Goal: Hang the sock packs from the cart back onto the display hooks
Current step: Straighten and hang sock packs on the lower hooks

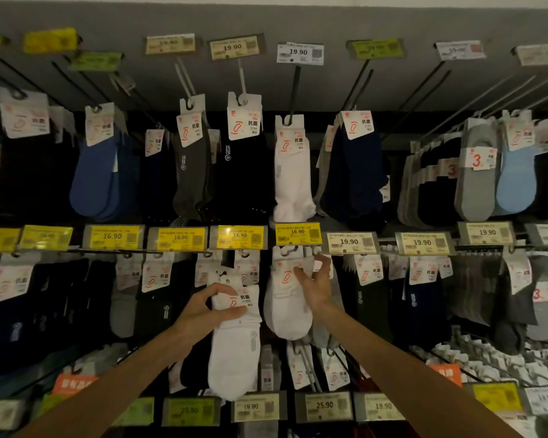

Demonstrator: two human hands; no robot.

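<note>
Head view: the left hand (209, 308) holds a white sock pack (234, 343) up before the middle row. Its fingers (217, 290) and thumb are pinched on the card label, and the sock hangs free beneath. I'd guess it is gripped by the card so the hanger top above the fingers stays clear for threading. The pack is not hung yet; it sits just left of the hook (290, 249) and lower.

The right hand (314, 287) is up at that hook, under the yellow tag (298, 233). Its fingers (325, 260) are curled round the card edge of the hung pack (285, 298) already there, with the thumb on the front. It seems to be steadying that pack to make room. The cart is out of sight.
</note>
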